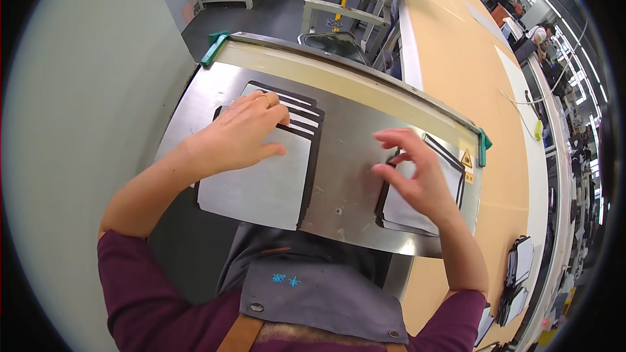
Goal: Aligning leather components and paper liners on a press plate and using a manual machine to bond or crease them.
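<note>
My left hand [238,130] lies over a fanned stack of large pale grey sheets [261,182] with black borders, on the left of a metal work plate [345,176]. Its fingers bend down onto the overlapping upper edges, and the thumb sticks out to the side. Some fingertips are hidden, and nothing shows in its grasp. My right hand [420,173] hovers over a smaller pile of similar black-edged pale sheets [407,205] at the right. Thumb and fingers there are curved and apart, slightly blurred, with nothing visibly held between them.
A long bar [352,68] with green end pieces [215,49] runs along the plate's far side. To the right stretches a long tan table [469,91], with more black-edged pieces [518,274] near its front. A stool [336,44] stands behind; a pale wall [85,124] is left.
</note>
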A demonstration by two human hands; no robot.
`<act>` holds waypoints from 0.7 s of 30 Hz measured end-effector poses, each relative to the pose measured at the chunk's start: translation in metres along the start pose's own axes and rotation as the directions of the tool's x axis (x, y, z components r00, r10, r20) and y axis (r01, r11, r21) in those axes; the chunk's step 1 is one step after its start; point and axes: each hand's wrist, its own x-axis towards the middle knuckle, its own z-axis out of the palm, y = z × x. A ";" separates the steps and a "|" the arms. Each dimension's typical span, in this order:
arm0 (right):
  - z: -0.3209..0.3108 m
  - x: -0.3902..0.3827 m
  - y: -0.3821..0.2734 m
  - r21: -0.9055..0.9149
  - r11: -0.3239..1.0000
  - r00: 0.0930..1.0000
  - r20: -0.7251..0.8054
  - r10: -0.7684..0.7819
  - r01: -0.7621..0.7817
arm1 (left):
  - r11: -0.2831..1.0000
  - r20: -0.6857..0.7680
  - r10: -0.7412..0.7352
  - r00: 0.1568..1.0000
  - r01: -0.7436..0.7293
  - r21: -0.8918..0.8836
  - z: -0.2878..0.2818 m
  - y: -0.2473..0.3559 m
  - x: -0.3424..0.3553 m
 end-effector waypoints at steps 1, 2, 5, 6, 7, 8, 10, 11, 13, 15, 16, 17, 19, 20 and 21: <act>0.015 0.012 -0.006 0.033 0.999 0.997 0.067 -0.027 0.025 | 0.997 0.015 -0.003 1.000 0.004 -0.077 0.001 -0.005 -0.002; 0.027 0.021 -0.011 0.096 0.995 0.993 0.121 0.002 -0.013 | 0.997 0.010 0.000 1.000 0.000 -0.074 0.001 -0.006 0.000; 0.059 0.041 -0.011 -0.078 0.990 0.987 0.116 -0.110 0.119 | 0.992 0.008 0.021 1.000 -0.020 -0.124 0.002 -0.009 0.005; 0.064 0.045 -0.010 -0.083 0.990 0.988 0.113 -0.108 0.118 | 0.989 0.028 0.021 0.999 -0.017 -0.144 0.002 -0.011 0.007; 0.067 0.048 -0.011 -0.180 0.973 0.986 0.105 -0.127 0.145 | 0.986 0.044 0.026 0.999 -0.018 -0.166 0.002 -0.012 0.009; 0.069 0.050 -0.012 -0.276 0.947 0.984 0.099 -0.145 0.167 | 0.985 0.040 0.036 0.999 -0.029 -0.170 0.001 -0.014 0.010; 0.069 0.051 -0.016 -0.286 0.948 0.988 0.104 -0.112 0.137 | 0.979 0.101 0.072 0.992 -0.051 -0.196 -0.001 -0.017 0.012; 0.069 0.052 -0.017 -0.285 0.952 0.990 0.112 -0.084 0.113 | 0.978 0.099 0.085 0.991 -0.064 -0.200 -0.001 -0.017 0.012; 0.067 0.052 -0.017 -0.304 0.938 0.986 0.053 -0.157 0.166 | 0.962 -0.020 0.169 0.985 -0.169 -0.214 -0.001 -0.015 0.011; 0.058 0.056 -0.019 0.152 0.987 0.986 0.166 0.022 -0.047 | 0.909 0.021 0.176 0.984 -0.155 -0.387 -0.026 0.000 0.021; 0.049 0.057 -0.016 0.329 0.903 0.944 0.270 0.190 -0.276 | 0.836 0.064 0.160 0.985 -0.101 -0.539 -0.035 0.007 0.026; 0.043 0.058 -0.010 0.575 0.771 0.955 0.255 0.149 -0.274 | 0.833 0.060 0.162 0.985 -0.104 -0.544 -0.037 0.011 0.038; 0.012 0.059 0.005 0.541 0.804 0.969 0.133 0.207 -0.246 | 0.862 -0.116 0.173 0.978 -0.207 -0.463 -0.041 0.019 0.069; 0.001 0.062 0.015 0.520 0.815 0.963 0.055 0.265 -0.254 | 0.890 -0.182 0.181 0.966 -0.240 -0.387 -0.029 0.015 0.087; -0.013 0.061 0.036 0.489 0.825 0.946 0.001 0.324 -0.283 | 0.909 -0.249 0.209 0.946 -0.282 -0.308 -0.010 0.012 0.106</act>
